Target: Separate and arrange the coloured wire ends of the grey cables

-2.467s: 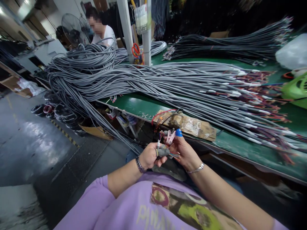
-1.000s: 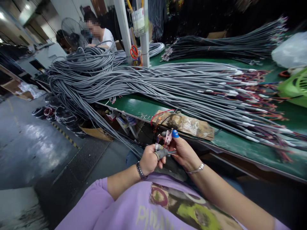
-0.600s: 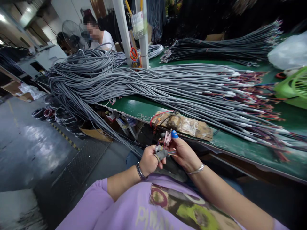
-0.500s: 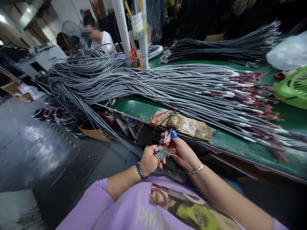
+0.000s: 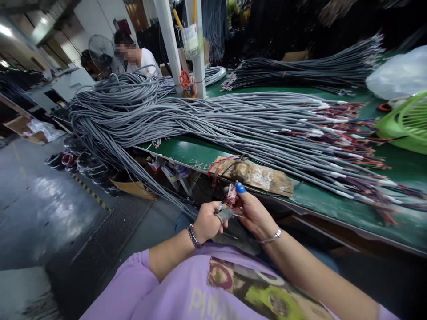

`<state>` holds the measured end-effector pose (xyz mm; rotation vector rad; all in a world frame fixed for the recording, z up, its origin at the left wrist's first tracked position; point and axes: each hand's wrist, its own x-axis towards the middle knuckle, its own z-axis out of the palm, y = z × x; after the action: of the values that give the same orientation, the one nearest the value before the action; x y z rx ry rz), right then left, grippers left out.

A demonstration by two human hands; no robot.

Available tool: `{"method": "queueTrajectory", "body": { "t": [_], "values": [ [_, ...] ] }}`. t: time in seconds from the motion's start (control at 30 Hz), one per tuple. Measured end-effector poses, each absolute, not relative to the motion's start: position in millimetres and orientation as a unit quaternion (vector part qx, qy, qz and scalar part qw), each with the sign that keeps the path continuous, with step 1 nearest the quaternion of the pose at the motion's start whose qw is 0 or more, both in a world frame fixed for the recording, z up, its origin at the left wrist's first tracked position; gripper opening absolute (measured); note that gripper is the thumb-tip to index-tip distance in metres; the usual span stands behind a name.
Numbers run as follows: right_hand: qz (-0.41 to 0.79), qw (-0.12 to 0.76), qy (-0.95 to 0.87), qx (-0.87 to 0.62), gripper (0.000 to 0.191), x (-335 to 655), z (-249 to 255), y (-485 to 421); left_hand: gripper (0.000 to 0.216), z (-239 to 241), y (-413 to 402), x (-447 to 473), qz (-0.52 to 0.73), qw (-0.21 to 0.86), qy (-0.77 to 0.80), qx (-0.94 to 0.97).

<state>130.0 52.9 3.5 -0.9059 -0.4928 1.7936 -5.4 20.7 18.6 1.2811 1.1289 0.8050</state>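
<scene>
My left hand [image 5: 207,222] is closed in front of my body around thin coloured wires [image 5: 238,213], whose ends stick out to the right. Grey covering [image 5: 225,215] shows at its fingertips. Right beside it, my right hand [image 5: 256,215] is closed in a pinch; its thumb wears a blue cover [image 5: 240,187]. At that thumb is a small pink piece [image 5: 231,192], too small to identify. Beyond both hands, a worn wooden block [image 5: 263,175] with tape and red and black leads lies on the bench edge. Fingers partly hide what is held.
Long grey cables [image 5: 207,115] with stripped coloured ends cover the green bench [image 5: 187,153]; some hang off its left side. Behind lie black cables [image 5: 300,71]. A green basket-like thing [image 5: 405,122] and white plastic bag [image 5: 396,73] stand right. A co-worker [image 5: 147,62] sits beyond.
My hands stay close together, with only small finger movements. The pink piece has turned slightly at my right thumb. The view has shifted a little.
</scene>
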Motion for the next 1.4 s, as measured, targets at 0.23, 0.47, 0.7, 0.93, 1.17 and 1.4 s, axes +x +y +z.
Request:
{"method": "queueTrajectory", "body": {
  "t": [0.23, 0.47, 0.7, 0.93, 1.17, 1.4],
  "values": [
    [0.728, 0.523, -0.212, -0.390, 0.047, 129, 6, 53, 0.042, 20, 23, -6, 0.332, 0.581, 0.494, 0.555],
    [0.720, 0.521, -0.222, -0.402, 0.045, 131, 3, 53, 0.040, 19, 27, -7, 0.315, 0.577, 0.486, 0.575],
    [0.704, 0.535, -0.228, -0.408, 0.045, 129, 6, 54, 0.041, 17, 29, -12, 0.300, 0.562, 0.486, 0.599],
    [0.742, 0.511, -0.210, -0.380, 0.043, 132, 11, 52, 0.043, 27, 28, -13, 0.305, 0.579, 0.479, 0.585],
    [0.773, 0.479, -0.153, -0.385, 0.039, 146, 3, 52, 0.047, 33, 15, -23, 0.328, 0.612, 0.480, 0.537],
    [0.795, 0.455, -0.223, -0.333, 0.026, 146, 12, 50, 0.050, 11, 10, -28, 0.382, 0.679, 0.454, 0.432]
  ]
}}
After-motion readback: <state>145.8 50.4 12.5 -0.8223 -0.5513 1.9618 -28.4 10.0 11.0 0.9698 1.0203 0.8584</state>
